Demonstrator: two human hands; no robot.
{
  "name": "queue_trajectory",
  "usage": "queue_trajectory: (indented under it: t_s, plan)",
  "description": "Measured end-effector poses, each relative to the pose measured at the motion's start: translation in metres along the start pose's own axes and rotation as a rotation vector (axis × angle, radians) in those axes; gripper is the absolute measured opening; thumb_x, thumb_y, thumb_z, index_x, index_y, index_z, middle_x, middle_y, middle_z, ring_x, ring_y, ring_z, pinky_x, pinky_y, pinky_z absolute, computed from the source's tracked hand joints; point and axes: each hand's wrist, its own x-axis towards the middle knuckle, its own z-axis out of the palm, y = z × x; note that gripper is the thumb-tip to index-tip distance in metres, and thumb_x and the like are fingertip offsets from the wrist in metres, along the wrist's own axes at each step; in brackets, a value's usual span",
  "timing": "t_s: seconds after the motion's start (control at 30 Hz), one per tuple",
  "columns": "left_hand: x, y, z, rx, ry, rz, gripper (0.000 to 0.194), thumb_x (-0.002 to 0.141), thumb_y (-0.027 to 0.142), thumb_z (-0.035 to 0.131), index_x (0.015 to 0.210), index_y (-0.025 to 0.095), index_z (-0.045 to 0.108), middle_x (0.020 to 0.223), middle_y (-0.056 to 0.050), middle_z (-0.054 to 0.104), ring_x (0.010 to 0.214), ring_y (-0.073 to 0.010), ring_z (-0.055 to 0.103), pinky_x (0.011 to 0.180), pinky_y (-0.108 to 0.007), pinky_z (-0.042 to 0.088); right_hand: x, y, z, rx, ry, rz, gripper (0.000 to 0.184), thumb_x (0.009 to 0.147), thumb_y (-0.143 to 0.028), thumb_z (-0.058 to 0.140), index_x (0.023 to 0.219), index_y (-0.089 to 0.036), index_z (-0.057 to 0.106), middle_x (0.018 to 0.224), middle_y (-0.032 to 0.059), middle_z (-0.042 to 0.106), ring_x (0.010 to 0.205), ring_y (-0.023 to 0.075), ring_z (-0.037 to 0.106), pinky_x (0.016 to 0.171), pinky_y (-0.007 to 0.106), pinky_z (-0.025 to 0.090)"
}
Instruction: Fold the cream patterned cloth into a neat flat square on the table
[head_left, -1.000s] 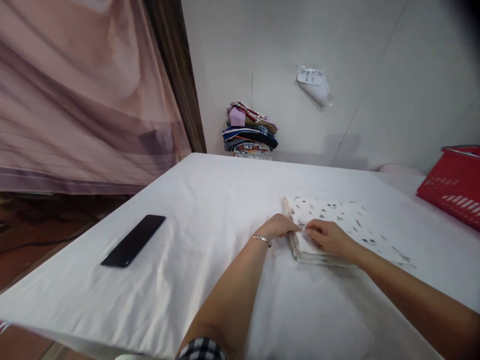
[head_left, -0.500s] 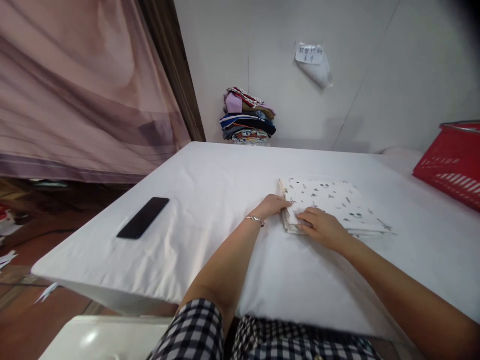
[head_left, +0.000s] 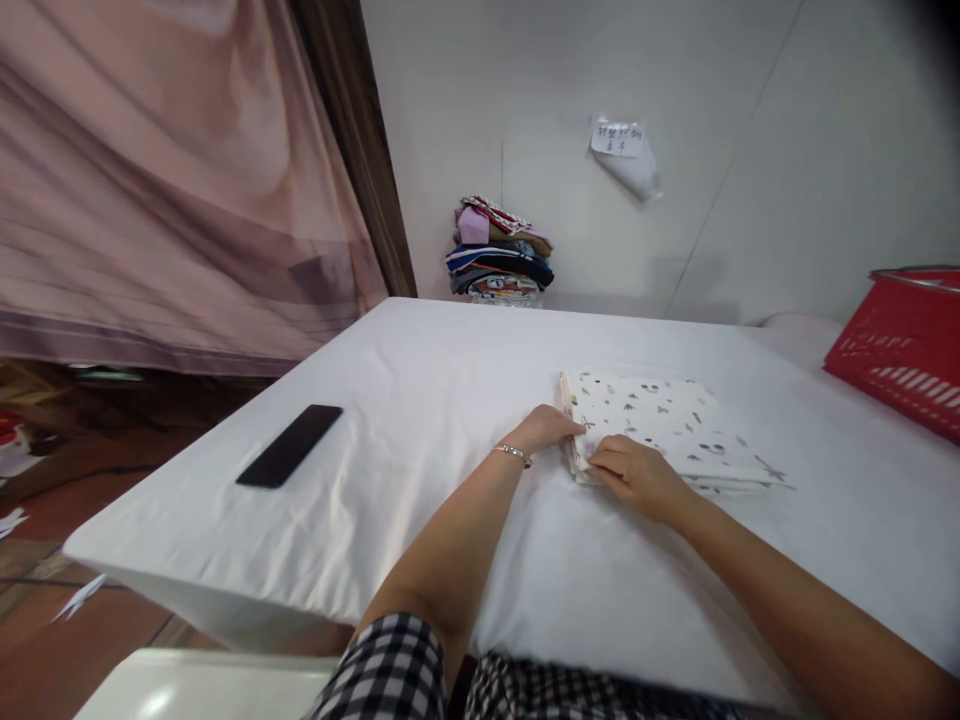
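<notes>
A folded white cloth (head_left: pixel 652 425) with small dark and grey printed figures lies flat on the white-covered table (head_left: pixel 435 370), in several layers. My left hand (head_left: pixel 551 428), a silver bracelet at its wrist, grips the cloth's left edge with the thumb on top; its other fingers are partly hidden. At the near left corner, my right hand (head_left: pixel 641 478) pinches the cloth between thumb and curled fingers. Thin cord-like ends stick out at the cloth's near right corner.
A black phone (head_left: pixel 290 446) lies on the table's left part. Folded clothes (head_left: pixel 500 262) are stacked by the wall at the back. A red plastic basket (head_left: pixel 900 350) stands at the right. Pink curtain fabric (head_left: pixel 187 180) hangs on the left, and a white stool-like surface (head_left: pixel 202 690) is below.
The view has tilted slightly upward, so everything sits a little lower. My right hand's fingers have drawn closer together at the cloth's near left corner. My left hand stays at the edge.
</notes>
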Motion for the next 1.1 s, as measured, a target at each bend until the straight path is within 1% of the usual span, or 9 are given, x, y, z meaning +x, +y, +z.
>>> queue_trajectory:
  t_s: [0.13,0.27,0.37,0.43,0.53,0.63,0.73,0.87,1.1]
  plan:
    - [0.009,-0.007,0.004,0.083,0.110,-0.007,0.042,0.063,0.055,0.070,0.057,0.018,0.050,0.050,0.002,0.050,0.051,-0.0108,0.046,0.049,-0.023,0.032,0.002,-0.002,-0.004,0.077,-0.004,-0.010,0.033,0.092,-0.041,0.038,0.081,-0.024,0.065,0.085,0.0052,0.063,0.082,0.0192,0.056,0.070,0.033,0.046]
    - [0.015,-0.012,0.012,0.188,0.232,0.037,0.036,0.066,0.053,0.067,0.072,0.018,0.059,0.067,-0.001,0.062,0.065,-0.0145,0.056,0.054,-0.023,0.036,0.010,0.004,-0.011,0.172,-0.015,0.085,0.036,0.091,-0.040,0.038,0.076,-0.024,0.066,0.079,0.0033,0.063,0.075,0.0180,0.059,0.067,0.032,0.048]
    - [0.017,-0.013,0.014,0.185,0.235,0.022,0.033,0.067,0.048,0.067,0.077,0.017,0.062,0.073,-0.003,0.066,0.070,-0.0161,0.060,0.056,-0.023,0.038,0.022,0.014,-0.010,0.180,0.099,0.165,0.037,0.092,-0.042,0.034,0.095,-0.025,0.067,0.101,0.0057,0.065,0.093,0.0219,0.060,0.077,0.037,0.050]
    - [0.017,-0.014,0.015,0.166,0.228,0.004,0.032,0.067,0.045,0.068,0.081,0.017,0.063,0.075,-0.003,0.067,0.069,-0.0161,0.061,0.056,-0.022,0.039,0.028,0.020,-0.003,0.120,0.102,0.159,0.041,0.091,-0.045,0.035,0.119,-0.026,0.059,0.126,0.0079,0.057,0.117,0.0260,0.051,0.092,0.043,0.045]
    - [0.019,-0.016,0.015,0.146,0.255,0.000,0.030,0.066,0.036,0.068,0.088,0.017,0.062,0.081,-0.004,0.069,0.068,-0.0147,0.061,0.055,-0.022,0.040,0.029,0.025,0.013,0.007,-0.062,0.122,0.058,0.091,-0.050,0.032,0.143,-0.023,0.034,0.146,0.0093,0.038,0.137,0.0278,0.027,0.108,0.051,0.026]
    - [0.020,-0.017,0.013,0.117,0.214,-0.005,0.028,0.066,0.031,0.067,0.089,0.015,0.062,0.078,-0.004,0.069,0.063,-0.0136,0.061,0.053,-0.021,0.040,0.026,0.027,0.025,-0.033,-0.148,0.134,0.063,0.094,-0.052,0.022,0.149,-0.023,0.019,0.152,0.0078,0.025,0.141,0.0254,0.015,0.112,0.052,0.016]
    - [0.019,-0.014,0.010,0.046,0.163,-0.057,0.032,0.067,0.029,0.066,0.095,0.013,0.063,0.074,-0.005,0.069,0.057,-0.0128,0.060,0.052,-0.020,0.041,0.024,0.027,0.027,-0.048,-0.170,0.142,0.065,0.093,-0.055,0.019,0.149,-0.022,0.020,0.153,0.0074,0.022,0.141,0.0250,0.013,0.113,0.051,0.016]
    - [0.014,-0.008,0.007,-0.057,0.209,-0.117,0.046,0.069,0.028,0.065,0.112,0.011,0.058,0.085,-0.009,0.071,0.055,-0.0127,0.062,0.053,-0.021,0.044,0.022,0.025,0.025,-0.073,-0.175,0.139,0.065,0.093,-0.056,0.019,0.148,-0.024,0.023,0.153,0.0059,0.022,0.140,0.0255,0.014,0.113,0.051,0.015]
    - [0.007,-0.005,0.002,-0.146,0.123,-0.113,0.015,0.076,0.022,0.059,0.082,0.011,0.067,0.072,-0.005,0.068,0.050,-0.0097,0.056,0.054,-0.021,0.044,0.019,0.025,0.026,-0.094,-0.182,0.144,0.065,0.093,-0.057,0.019,0.148,-0.023,0.025,0.153,0.0042,0.022,0.141,0.0228,0.012,0.115,0.048,0.012]
